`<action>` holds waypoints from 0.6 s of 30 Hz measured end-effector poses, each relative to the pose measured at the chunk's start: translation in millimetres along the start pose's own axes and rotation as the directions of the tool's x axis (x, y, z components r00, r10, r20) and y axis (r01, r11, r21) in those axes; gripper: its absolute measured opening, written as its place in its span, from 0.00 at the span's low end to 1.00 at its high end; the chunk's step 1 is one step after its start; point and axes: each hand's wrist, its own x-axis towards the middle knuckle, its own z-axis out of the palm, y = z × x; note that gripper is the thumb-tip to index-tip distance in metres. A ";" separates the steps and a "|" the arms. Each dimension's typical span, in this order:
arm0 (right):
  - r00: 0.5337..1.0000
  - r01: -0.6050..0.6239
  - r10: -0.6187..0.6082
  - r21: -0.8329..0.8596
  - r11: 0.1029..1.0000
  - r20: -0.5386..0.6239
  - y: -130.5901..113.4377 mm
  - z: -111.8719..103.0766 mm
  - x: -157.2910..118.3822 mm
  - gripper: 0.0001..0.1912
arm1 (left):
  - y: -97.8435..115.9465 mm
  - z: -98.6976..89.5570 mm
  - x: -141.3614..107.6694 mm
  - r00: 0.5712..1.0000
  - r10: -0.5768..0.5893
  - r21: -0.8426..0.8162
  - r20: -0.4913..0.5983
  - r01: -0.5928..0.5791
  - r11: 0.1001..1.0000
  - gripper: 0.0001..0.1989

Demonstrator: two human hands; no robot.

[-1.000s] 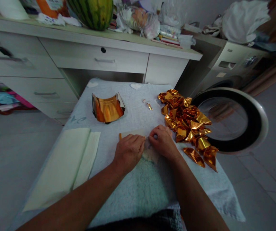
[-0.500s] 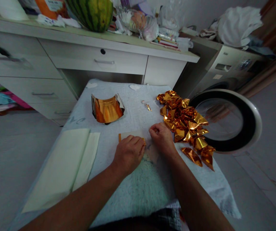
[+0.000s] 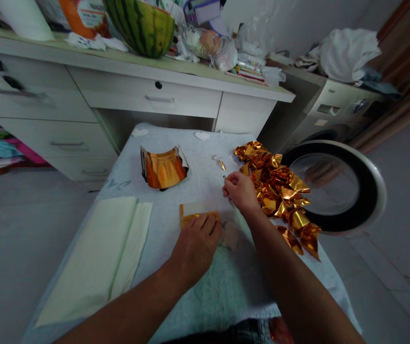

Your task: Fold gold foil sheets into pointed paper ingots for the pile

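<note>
My left hand (image 3: 198, 242) lies flat over a folded sheet of gold foil paper (image 3: 199, 215), which has a pale strip along its far side. The fingers are stretched forward and cover its near part. To the right and a little farther away, my right hand (image 3: 241, 192) is closed in a pinch, with a tiny shiny foil scrap (image 3: 225, 177) at its fingertips. Just beyond it, another small foil scrap (image 3: 221, 165) lies on the cloth. A pile of folded gold foil pieces (image 3: 279, 191) sits beside my right hand.
A curved stack of gold foil sheets (image 3: 164, 167) stands at the back left of the cloth-covered table (image 3: 205, 148). Pale yellow paper (image 3: 90, 253) lies at the left. Beyond are a white drawer cabinet (image 3: 147, 95) and an open round washer door (image 3: 373, 191).
My right hand has moved away from the left one, farther back toward the loose scrap. More of the gold paper shows beyond my left fingers. The view has tilted slightly.
</note>
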 end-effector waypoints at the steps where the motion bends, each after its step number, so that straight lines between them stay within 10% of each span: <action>1: 1.000 0.001 -0.001 0.003 1.000 -0.022 -0.3 2.1 6.5 0.05 | 0.5 0.4 -0.3 1.000 0.001 0.001 -0.003 -0.001 1.000 0.14; 9: 0.993 -0.004 0.010 0.053 0.999 -0.116 7.6 12.4 35.9 0.13 | 3.5 -4.1 0.0 0.999 -0.026 0.030 0.025 0.025 0.999 0.13; 18: 0.981 0.190 -0.182 -0.131 0.973 0.070 8.6 -5.2 -13.4 0.12 | 7.7 -8.3 -0.4 0.992 -0.111 0.053 0.054 0.108 0.993 0.16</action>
